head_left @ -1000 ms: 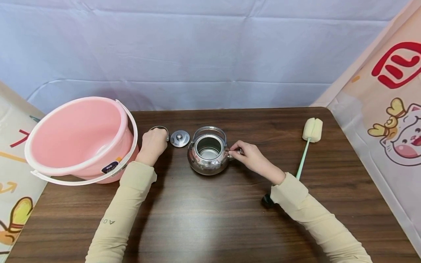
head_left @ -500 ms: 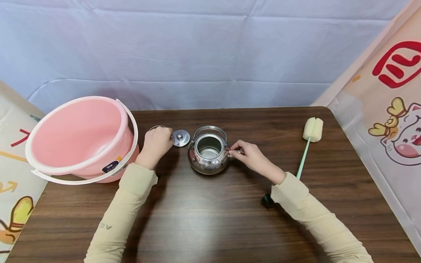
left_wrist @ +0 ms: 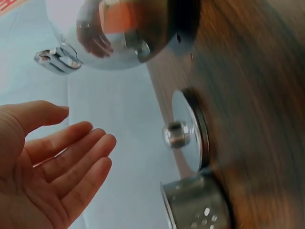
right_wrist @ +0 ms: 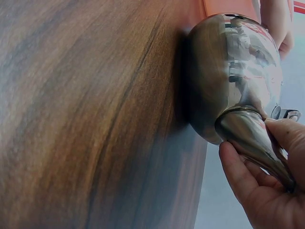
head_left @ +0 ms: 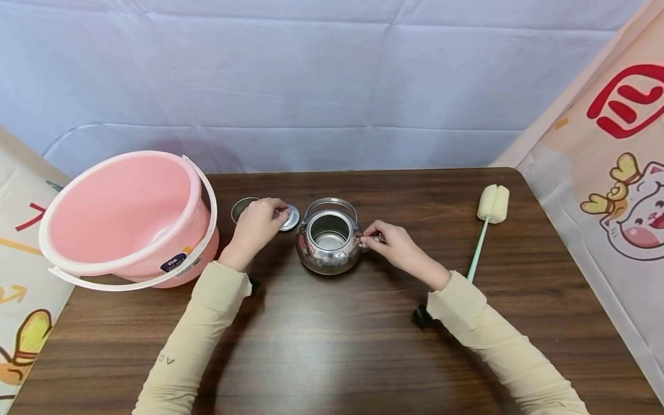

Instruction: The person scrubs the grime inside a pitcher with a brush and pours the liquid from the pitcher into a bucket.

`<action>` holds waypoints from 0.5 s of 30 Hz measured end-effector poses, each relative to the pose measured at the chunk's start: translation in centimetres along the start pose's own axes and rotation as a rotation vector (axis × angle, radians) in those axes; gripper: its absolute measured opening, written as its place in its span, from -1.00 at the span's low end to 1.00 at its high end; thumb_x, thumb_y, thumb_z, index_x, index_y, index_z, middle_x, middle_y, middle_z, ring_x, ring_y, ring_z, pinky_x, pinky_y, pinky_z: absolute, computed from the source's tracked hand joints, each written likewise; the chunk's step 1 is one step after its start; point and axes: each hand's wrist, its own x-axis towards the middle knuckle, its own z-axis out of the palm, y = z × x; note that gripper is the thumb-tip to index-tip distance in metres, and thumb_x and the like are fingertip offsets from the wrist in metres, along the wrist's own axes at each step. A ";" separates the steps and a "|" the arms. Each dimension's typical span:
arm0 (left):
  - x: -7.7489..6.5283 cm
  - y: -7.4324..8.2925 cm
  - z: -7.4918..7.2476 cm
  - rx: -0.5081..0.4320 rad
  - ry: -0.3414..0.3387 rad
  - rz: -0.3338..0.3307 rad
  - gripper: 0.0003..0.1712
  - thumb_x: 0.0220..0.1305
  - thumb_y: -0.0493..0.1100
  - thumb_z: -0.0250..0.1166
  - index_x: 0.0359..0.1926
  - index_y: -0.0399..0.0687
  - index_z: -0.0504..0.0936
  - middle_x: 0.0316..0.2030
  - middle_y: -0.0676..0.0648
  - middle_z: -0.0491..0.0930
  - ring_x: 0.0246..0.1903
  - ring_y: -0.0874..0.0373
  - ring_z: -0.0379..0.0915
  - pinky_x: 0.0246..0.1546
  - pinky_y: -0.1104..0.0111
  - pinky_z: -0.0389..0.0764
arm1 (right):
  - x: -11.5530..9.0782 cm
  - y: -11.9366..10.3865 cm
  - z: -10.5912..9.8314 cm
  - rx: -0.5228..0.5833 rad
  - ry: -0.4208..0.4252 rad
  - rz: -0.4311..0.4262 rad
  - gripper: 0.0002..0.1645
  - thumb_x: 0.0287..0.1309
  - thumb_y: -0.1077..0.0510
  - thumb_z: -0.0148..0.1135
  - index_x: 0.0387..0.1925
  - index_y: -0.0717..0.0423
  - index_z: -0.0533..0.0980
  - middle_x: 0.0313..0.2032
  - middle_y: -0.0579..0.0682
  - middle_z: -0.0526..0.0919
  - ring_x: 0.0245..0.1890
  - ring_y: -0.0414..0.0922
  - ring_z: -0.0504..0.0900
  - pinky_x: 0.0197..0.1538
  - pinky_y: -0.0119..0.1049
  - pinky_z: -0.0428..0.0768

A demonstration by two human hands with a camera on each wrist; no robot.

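A shiny steel teapot point(head_left: 328, 253) stands lidless on the wooden table, its bail handle raised. My right hand point(head_left: 394, 245) pinches its spout point(right_wrist: 250, 138) between thumb and fingers. Just left of the pot, my left hand point(head_left: 259, 225) hovers over the lid point(head_left: 291, 219) with nothing in its grasp. In the left wrist view the fingers are loosely extended and apart from the lid's round knob point(left_wrist: 176, 134). A perforated metal strainer point(left_wrist: 198, 200) sits beside the lid, partly hidden behind the left hand in the head view.
A large pink bucket point(head_left: 199, 230) with a white handle occupies the table's left side. On the right lies a sponge brush point(head_left: 493, 204) with a pale green stick, partly covered by the right sleeve. A pale cloth point(head_left: 332, 86) hangs behind the table.
My left hand has left the strainer and moved right, over the lid; its fingers have loosened. The strainer's rim now shows more. The right hand and teapot have stayed in place.
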 end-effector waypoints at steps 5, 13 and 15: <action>0.0 0.5 0.5 -0.163 -0.028 -0.045 -0.73 0.24 -0.11 0.13 -0.17 -0.17 0.62 -0.27 -0.10 0.63 -0.29 0.09 0.54 -0.29 0.24 0.54 | 0.0 0.0 0.0 0.003 -0.007 0.000 -0.81 0.19 0.11 0.14 -0.26 0.17 0.52 -0.36 0.00 0.60 -0.48 -0.18 0.39 -0.38 -0.32 0.41; -0.1 1.2 1.5 -0.341 -0.040 -0.128 -0.69 0.25 -0.04 0.12 -0.16 -0.15 0.61 -0.24 -0.11 0.64 -0.22 0.08 0.55 -0.21 0.25 0.52 | 0.0 0.1 0.0 0.008 -0.007 -0.005 -0.80 0.19 0.11 0.14 -0.25 0.17 0.52 -0.33 0.01 0.61 -0.46 -0.18 0.42 -0.36 -0.31 0.43; -0.1 1.4 1.8 -0.374 -0.041 -0.151 -0.68 0.26 -0.04 0.12 -0.14 -0.17 0.60 -0.22 -0.12 0.64 -0.20 0.06 0.55 -0.17 0.25 0.52 | 0.0 0.2 0.0 0.008 -0.008 -0.003 -0.81 0.19 0.11 0.14 -0.25 0.17 0.52 -0.33 0.01 0.61 -0.45 -0.18 0.42 -0.36 -0.31 0.44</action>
